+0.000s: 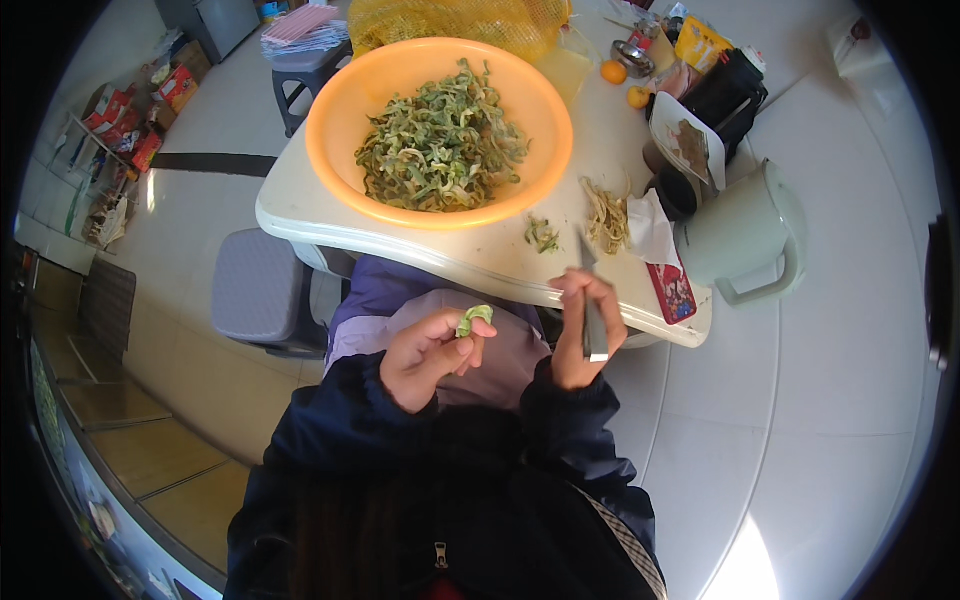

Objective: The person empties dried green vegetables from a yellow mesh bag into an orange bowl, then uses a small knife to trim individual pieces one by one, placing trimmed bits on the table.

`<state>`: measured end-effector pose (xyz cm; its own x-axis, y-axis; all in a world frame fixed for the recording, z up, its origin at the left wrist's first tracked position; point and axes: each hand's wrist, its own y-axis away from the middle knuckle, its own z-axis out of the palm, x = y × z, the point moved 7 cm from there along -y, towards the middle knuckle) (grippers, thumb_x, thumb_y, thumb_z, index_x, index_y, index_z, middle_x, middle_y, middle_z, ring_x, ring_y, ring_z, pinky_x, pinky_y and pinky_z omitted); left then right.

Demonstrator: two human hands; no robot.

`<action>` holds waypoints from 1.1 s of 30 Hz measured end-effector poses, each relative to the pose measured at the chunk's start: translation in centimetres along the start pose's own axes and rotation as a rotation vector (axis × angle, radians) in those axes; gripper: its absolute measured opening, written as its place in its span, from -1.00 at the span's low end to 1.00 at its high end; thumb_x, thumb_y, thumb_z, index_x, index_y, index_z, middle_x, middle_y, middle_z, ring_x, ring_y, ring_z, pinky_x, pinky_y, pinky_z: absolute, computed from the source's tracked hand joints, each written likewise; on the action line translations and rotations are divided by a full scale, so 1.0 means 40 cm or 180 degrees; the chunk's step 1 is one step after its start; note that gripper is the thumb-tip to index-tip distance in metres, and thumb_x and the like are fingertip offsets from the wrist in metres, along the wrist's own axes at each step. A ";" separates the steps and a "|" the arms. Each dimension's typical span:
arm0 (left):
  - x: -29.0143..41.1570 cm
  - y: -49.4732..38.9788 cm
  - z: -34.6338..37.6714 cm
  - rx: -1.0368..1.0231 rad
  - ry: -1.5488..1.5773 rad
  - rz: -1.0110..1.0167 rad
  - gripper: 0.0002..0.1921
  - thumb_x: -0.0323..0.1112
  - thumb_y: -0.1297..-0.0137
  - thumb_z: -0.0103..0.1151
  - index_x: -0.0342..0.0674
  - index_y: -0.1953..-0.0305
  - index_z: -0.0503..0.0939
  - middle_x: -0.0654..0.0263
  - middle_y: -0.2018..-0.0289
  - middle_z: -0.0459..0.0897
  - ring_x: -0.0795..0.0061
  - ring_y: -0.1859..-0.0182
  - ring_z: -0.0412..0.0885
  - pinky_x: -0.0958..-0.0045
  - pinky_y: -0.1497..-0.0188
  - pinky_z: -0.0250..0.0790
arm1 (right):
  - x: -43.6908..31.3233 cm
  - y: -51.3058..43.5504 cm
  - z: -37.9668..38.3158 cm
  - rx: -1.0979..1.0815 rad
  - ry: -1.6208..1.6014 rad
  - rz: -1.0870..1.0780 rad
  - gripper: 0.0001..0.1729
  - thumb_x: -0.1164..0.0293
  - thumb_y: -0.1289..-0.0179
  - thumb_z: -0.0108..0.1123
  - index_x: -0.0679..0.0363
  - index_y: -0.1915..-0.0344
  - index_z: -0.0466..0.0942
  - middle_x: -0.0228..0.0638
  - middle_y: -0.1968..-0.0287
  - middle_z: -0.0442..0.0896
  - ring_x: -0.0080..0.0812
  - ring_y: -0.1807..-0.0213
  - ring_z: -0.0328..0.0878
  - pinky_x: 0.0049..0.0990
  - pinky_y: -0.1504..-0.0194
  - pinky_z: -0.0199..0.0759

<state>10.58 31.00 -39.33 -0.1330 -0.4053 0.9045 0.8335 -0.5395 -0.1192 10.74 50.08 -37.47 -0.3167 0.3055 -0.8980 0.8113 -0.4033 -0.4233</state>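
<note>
Between the thumb and fingers of my left hand (431,356) is a small curled piece of pale green vegetable (475,320), held above my lap. My right hand (589,322) grips a knife (595,334) by its metal handle, the blade pointing away from me over the table's edge. Beyond both hands, an orange plastic basin (439,217) holds a heap of wilted, curled green vegetable pieces (442,142). A few green scraps (541,235) lie on the table near the knife tip. Beside them is a pile of dry, yellowish strips (606,216).
The white table (495,259) has a curved front edge. At its right stand a pale green electric kettle (739,232), a red patterned phone case (673,291), a white tissue (652,225) and a black thermos (724,90). A yellow mesh bag (457,26) lies behind the basin. A grey stool (259,285) stands left.
</note>
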 end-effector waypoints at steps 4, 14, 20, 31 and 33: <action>0.005 0.018 0.021 -0.0171 -0.0420 -0.0446 -0.76 -0.39 -0.50 -0.05 -0.30 -0.08 0.51 0.31 0.24 0.56 0.66 0.27 0.43 0.62 0.21 0.28 | -0.081 0.060 0.062 -0.1394 -0.0358 0.0220 -0.68 0.36 -0.37 0.15 0.34 -0.01 0.58 -0.20 0.10 0.68 -0.42 0.08 0.59 -0.47 -0.06 0.39; -0.001 0.030 0.017 0.0154 -0.0353 -0.0589 -0.81 -0.34 -0.50 -0.01 -0.30 0.06 0.55 0.40 0.45 0.53 0.71 0.46 0.36 0.67 0.37 0.20 | -0.076 0.091 0.077 -0.1452 -0.0832 0.0443 -0.83 0.57 -0.30 0.22 0.30 0.11 0.61 -0.21 0.17 0.71 -0.36 0.12 0.63 -0.46 -0.02 0.42; 0.008 0.038 0.039 0.0090 -0.0041 -0.0561 -0.80 -0.32 -0.51 -0.01 -0.34 0.12 0.55 0.47 0.51 0.41 0.75 0.48 0.26 0.65 0.41 0.08 | -0.070 0.117 0.067 -0.0982 -0.1173 0.0643 -0.85 0.49 -0.32 0.20 0.38 0.20 0.56 -0.01 0.18 0.69 -0.28 0.13 0.64 -0.35 -0.07 0.43; 0.024 0.046 0.048 0.0181 -0.0091 -0.0238 -0.76 -0.28 -0.54 -0.06 -0.34 0.13 0.53 0.49 0.54 0.35 0.75 0.49 0.23 0.63 0.42 0.06 | -0.126 0.114 0.071 -0.1268 -0.0924 0.0044 -0.83 0.54 -0.28 0.22 0.36 0.13 0.57 -0.12 0.20 0.70 -0.32 0.14 0.59 -0.42 0.03 0.43; 0.022 0.046 0.047 0.0289 -0.0054 -0.0049 -0.76 -0.27 -0.54 -0.06 -0.35 0.13 0.53 0.48 0.55 0.36 0.74 0.50 0.23 0.64 0.43 0.06 | -0.149 0.118 0.059 -0.1052 -0.0462 -0.0520 -0.83 0.56 -0.26 0.24 0.35 0.15 0.57 -0.13 0.22 0.70 -0.30 0.17 0.60 -0.41 0.07 0.45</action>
<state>13.00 31.04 -38.00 -0.1377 -0.3843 0.9129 0.8767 -0.4762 -0.0683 15.29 44.33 -34.41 -0.5017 0.2079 -0.8397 0.8514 -0.0527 -0.5218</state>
